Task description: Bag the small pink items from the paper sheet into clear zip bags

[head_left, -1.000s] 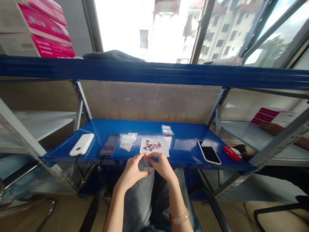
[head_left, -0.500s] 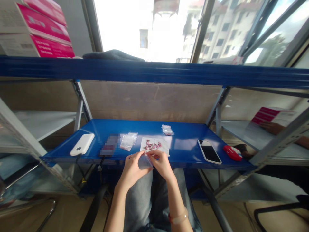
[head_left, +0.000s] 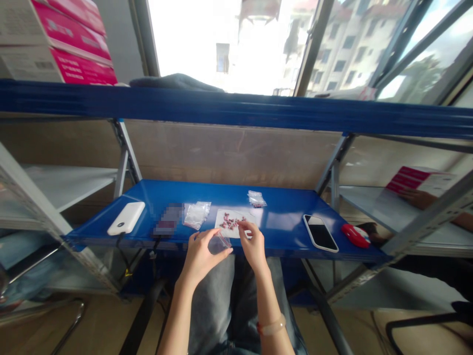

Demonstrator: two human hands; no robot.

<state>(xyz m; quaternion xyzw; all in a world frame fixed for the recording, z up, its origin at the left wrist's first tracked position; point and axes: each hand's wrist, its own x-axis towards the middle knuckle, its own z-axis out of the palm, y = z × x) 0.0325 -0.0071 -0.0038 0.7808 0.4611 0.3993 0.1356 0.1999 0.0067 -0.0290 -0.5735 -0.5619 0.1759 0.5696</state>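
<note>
My left hand [head_left: 202,254] holds a small clear zip bag [head_left: 219,242] between thumb and fingers at the table's front edge. The bag's mouth faces my right hand. Over the right part of a white sheet of paper [head_left: 236,235], my right hand [head_left: 252,244] has thumb and forefinger pinched together beside the beads. Whether a bead sits between those fingertips is too small to tell. Several small dark-red beads [head_left: 228,222] lie loose on the paper. Left of the sheet is a pile of clear zip bags [head_left: 197,215]. Farther back lie small bags with red contents [head_left: 256,199].
On the blue table [head_left: 284,207] lie a white power bank [head_left: 126,218] at left, a blurred-out object [head_left: 169,220], a phone [head_left: 320,232] and a red-and-white item [head_left: 355,235] at right. A blue shelf beam [head_left: 236,106] crosses above. Another person's hand [head_left: 417,196] touches a pink-and-white box.
My right hand has moved from the bag's mouth out to the beads on the paper. My left hand still holds the bag, now opened wider.
</note>
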